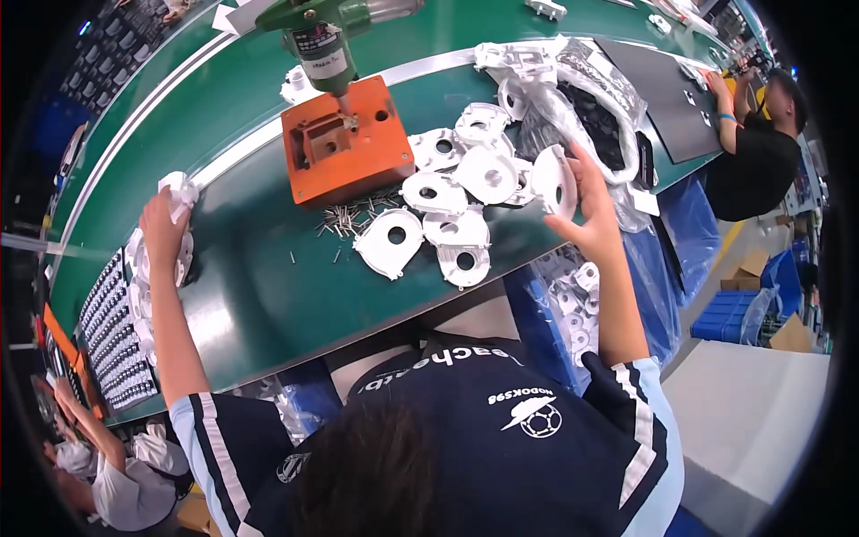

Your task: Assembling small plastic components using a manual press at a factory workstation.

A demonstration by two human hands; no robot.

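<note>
At the right of the bench, my right hand (592,210) grips a white plastic housing (553,182) with a round hole, tilted on its edge between thumb and fingers. Far to the left, my left hand (165,225) is closed round a white plastic part (182,190) beside a row of similar parts. Several more white housings (394,242) lie in a loose pile in the middle. Behind them stands an orange fixture block (349,170) with a recess, under the tip of a green press (322,54). Small metal pins (344,219) are scattered at its front.
A clear plastic bag (617,116) lies beyond the pile at the right. Below the bench edge, a blue-lined bin (573,309) holds more white parts. A tray of small dark parts (116,331) sits at the left. Co-workers are at both sides; one wears black (756,170).
</note>
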